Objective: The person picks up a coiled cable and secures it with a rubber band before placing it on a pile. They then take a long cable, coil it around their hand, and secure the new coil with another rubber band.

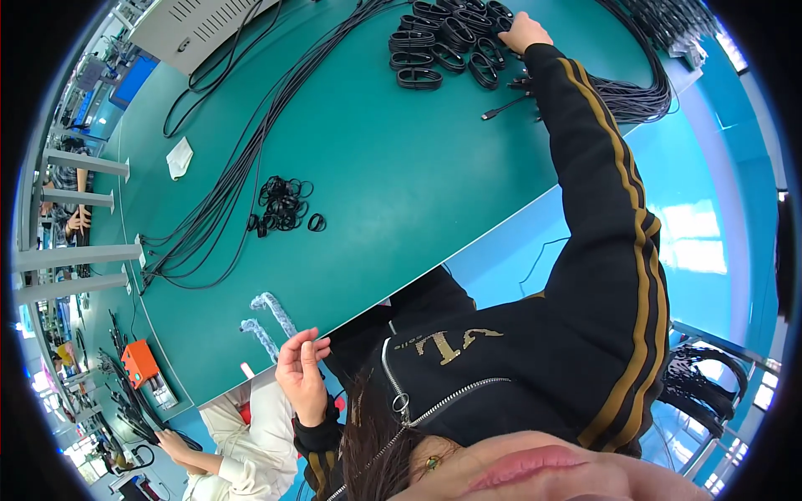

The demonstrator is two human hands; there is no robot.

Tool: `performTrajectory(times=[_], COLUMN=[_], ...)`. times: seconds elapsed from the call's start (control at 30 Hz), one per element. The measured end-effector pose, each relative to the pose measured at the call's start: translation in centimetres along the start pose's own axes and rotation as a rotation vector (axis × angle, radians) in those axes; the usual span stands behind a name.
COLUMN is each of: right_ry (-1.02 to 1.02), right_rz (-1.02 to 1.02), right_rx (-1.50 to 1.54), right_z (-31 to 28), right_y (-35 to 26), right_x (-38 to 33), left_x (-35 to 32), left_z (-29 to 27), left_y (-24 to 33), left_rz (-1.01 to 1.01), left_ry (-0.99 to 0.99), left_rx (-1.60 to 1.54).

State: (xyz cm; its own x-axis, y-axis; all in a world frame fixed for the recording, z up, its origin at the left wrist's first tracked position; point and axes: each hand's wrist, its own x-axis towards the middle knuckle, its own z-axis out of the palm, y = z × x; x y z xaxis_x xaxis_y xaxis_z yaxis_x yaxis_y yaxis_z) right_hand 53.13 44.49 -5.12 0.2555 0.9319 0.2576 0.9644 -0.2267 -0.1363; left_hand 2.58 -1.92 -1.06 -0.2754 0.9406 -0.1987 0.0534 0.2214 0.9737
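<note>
My right hand (526, 33) reaches to the far edge of the table, its fingers closed at a bundled black cable (499, 15) at the right end of a pile. Several more coiled, bundled cables (415, 60) lie left of it in loose rows. My left hand (302, 373) hovers by the near table edge, fingers apart and slightly curled, with nothing in it. Close to it, two fuzzy grey strips (274, 314) lie on the table. A heap of small black bands (284, 203) sits further in, with one band (317, 222) apart from it.
Long loose black cables (251, 159) run across the left of the green table (376, 184). More cables (631, 98) hang by the right edge, beside a loose connector (491, 114). A grey metal box (188, 33) stands far left. A co-worker in white (259, 417) handles cables at lower left.
</note>
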Motion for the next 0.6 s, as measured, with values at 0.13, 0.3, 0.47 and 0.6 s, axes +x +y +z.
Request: performTrajectory(times=[0.13,0.3,0.47,0.6], right_ry=[0.007,0.050,0.102,0.135], right_rz=[0.043,0.046,0.027,-0.042], right_rx=[0.005,0.003,-0.036,0.050], right_z=[-0.2,0.1,1.2,1.6], right_y=[-0.9,-2.0,-1.5,0.5], right_x=[-1.0,-1.2,-1.2,-0.3], left_x=[0.3,0.4,0.0,0.1], left_z=[0.3,0.5,0.0,-0.5], left_y=[-0.2,-0.3,-1.0,-1.0], left_rz=[-0.034,-0.057,-0.079,-0.081], left_ry=[-0.023,-0.038,-0.041,-0.064], left_rx=[0.011,0.027,0.026,0.052])
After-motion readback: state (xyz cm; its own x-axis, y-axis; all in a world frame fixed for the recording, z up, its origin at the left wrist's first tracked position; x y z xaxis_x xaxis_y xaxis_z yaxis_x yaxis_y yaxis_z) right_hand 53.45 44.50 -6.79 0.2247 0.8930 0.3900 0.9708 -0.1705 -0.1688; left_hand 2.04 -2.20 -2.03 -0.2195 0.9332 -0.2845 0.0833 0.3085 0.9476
